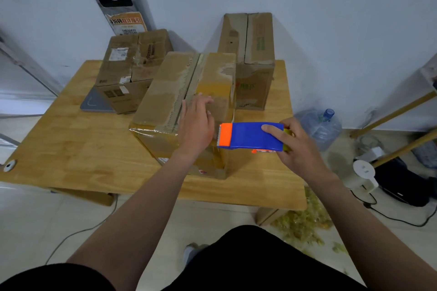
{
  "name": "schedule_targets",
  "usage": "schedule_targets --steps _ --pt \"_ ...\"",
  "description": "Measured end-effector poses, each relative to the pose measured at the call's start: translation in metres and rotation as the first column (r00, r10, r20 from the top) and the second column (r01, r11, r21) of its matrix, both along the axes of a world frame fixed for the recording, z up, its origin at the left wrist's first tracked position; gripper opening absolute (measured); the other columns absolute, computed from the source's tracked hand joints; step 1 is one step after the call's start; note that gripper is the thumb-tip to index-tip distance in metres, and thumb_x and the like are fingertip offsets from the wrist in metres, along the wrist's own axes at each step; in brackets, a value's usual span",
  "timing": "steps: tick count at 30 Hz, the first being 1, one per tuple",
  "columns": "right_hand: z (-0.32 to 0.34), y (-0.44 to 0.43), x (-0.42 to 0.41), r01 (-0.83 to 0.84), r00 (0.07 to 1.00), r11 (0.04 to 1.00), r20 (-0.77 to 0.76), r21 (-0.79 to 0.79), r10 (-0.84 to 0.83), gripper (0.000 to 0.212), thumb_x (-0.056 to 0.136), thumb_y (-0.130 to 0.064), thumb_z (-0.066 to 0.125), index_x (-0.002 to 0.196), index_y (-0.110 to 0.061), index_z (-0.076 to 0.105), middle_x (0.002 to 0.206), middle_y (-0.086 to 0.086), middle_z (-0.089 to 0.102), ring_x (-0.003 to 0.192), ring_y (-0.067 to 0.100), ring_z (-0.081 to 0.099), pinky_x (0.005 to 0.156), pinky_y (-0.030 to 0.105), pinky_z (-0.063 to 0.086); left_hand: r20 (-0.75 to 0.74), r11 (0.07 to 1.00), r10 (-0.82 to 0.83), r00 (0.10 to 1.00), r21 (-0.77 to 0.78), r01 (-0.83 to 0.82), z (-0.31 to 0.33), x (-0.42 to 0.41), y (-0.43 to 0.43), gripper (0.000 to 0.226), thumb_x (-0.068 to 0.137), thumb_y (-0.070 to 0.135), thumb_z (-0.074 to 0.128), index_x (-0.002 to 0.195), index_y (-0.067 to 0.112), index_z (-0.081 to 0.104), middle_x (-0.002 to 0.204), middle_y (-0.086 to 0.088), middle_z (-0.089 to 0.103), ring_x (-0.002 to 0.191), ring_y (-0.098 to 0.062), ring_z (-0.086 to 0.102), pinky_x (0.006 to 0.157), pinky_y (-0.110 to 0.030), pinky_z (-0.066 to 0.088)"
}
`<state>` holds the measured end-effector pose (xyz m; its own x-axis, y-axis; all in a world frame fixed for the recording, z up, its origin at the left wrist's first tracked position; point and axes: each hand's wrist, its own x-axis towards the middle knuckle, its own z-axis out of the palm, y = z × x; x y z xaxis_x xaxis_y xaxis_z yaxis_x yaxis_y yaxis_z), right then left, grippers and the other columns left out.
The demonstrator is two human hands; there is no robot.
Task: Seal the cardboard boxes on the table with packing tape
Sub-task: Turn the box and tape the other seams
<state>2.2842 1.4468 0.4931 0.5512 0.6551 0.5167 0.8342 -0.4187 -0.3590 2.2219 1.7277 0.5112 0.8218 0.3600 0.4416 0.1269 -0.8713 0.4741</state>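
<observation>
Wooden worktop (82,149) bears the nearest box (165,101); left hand (197,123), grip released, presses it steady for taping; right hand (300,146) grasps tape dispenser (248,136).

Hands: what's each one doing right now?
Left hand: open, fingers straight, resting on the nearest box.
Right hand: gripping the blue tape dispenser.

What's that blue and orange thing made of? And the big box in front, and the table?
The tape dispenser looks like plastic: bright, even colours, smooth with a slight sheen. The front box is brown cardboard: matte, creased, with scuffed patches where old tape peeled. The table seems to be wood, showing joined strips and grain, though possibly veneer.
</observation>
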Motion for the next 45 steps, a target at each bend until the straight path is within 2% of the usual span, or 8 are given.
schedule_targets --steps 4,13,21,26,33,39,43,45 --pt "0.003 -0.005 0.007 0.007 1.000 1.000 0.012 0.005 -0.007 0.076 0.081 -0.003 0.078 0.142 -0.034 0.047 0.121 0.009 0.046 0.098 0.021 0.052 0.056 0.038 0.055 -0.056 1.000 0.005 0.998 0.014 -0.004 -0.001 0.002 0.001 0.029 0.097 0.009 0.045 0.123 0.019 0.051 0.137 0.001 0.060 0.149 -0.015 0.035 0.128 -0.052 0.008" --pt "0.000 -0.037 0.014 0.015 0.999 0.989 -0.034 0.146 -0.011 0.062 0.087 -0.004 0.072 0.137 -0.035 0.054 0.116 0.008 0.049 0.096 0.023 0.056 0.069 0.041 0.054 -0.087 1.000 0.024 0.996 -0.001 -0.024 0.002 -0.003 0.004 0.025 0.100 0.015 0.047 0.124 0.021 0.050 0.140 -0.002 0.060 0.152 -0.014 0.030 0.128 -0.053 0.004" --pt "-0.003 -0.035 0.009 0.088 0.996 0.996 -0.008 -0.004 -0.088 0.075 0.081 -0.002 0.075 0.138 -0.041 0.050 0.118 0.009 0.051 0.093 0.025 0.057 0.060 0.039 0.054 -0.117 0.999 0.035 0.993 0.037 -0.031 0.003 -0.003 0.002 0.031 0.097 0.027 0.054 0.126 0.021 0.049 0.141 -0.001 0.057 0.150 -0.018 0.034 0.127 -0.054 0.001" --pt "-0.013 -0.040 0.011 0.101 0.991 0.995 -0.094 0.021 -0.098 0.074 0.084 -0.002 0.074 0.141 -0.042 0.047 0.121 0.006 0.048 0.096 0.022 0.056 0.063 0.043 0.056 -0.124 0.995 0.038 0.992 0.101 -0.025 0.002 -0.002 0.000 0.037 0.097 0.040 0.055 0.129 0.023 0.045 0.149 -0.001 0.049 0.155 -0.021 0.022 0.125 -0.054 -0.006" --pt "-0.024 -0.050 0.013 0.079 0.986 0.993 -0.153 0.082 -0.065 0.068 0.087 -0.001 0.070 0.142 -0.032 0.047 0.122 0.007 0.047 0.102 0.018 0.053 0.074 0.042 0.056 -0.127 0.996 0.063 0.990 0.071 -0.055 0.003 -0.001 -0.003 0.037 0.094 0.031 0.055 0.128 0.019 0.046 0.150 -0.007 0.048 0.155 -0.023 0.023 0.126 -0.059 0.002" --pt "-0.026 -0.057 0.013 0.104 0.975 0.984 -0.212 0.145 -0.072 0.061 0.086 -0.005 0.059 0.140 -0.030 0.048 0.120 0.005 0.045 0.104 0.012 0.049 0.084 0.030 0.050 -0.153 0.997 0.066 0.986 0.054 -0.058 0.004 -0.001 -0.004 0.036 0.094 0.028 0.054 0.128 0.019 0.047 0.151 -0.008 0.048 0.155 -0.022 0.021 0.125 -0.061 0.003" --pt "-0.018 -0.060 0.010 0.115 0.972 0.988 -0.218 0.099 -0.091 0.051 0.090 -0.022 0.052 0.140 -0.035 0.049 0.120 0.004 0.045 0.101 0.013 0.050 0.076 0.035 0.053 -0.173 0.995 0.081 0.982 0.067 -0.071 0.004 0.000 -0.003 0.036 0.094 0.028 0.053 0.128 0.019 0.047 0.152 -0.009 0.048 0.156 -0.022 0.021 0.126 -0.060 0.002" --pt "-0.012 -0.056 0.007 0.134 0.970 0.990 -0.210 0.038 -0.124 0.052 0.091 -0.022 0.055 0.139 -0.039 0.049 0.120 0.003 0.045 0.098 0.017 0.053 0.069 0.039 0.055 -0.174 0.995 0.086 0.981 0.073 -0.074 0.003 0.001 -0.004 0.036 0.093 0.028 0.053 0.127 0.018 0.047 0.151 -0.010 0.049 0.155 -0.023 0.023 0.126 -0.060 0.003"
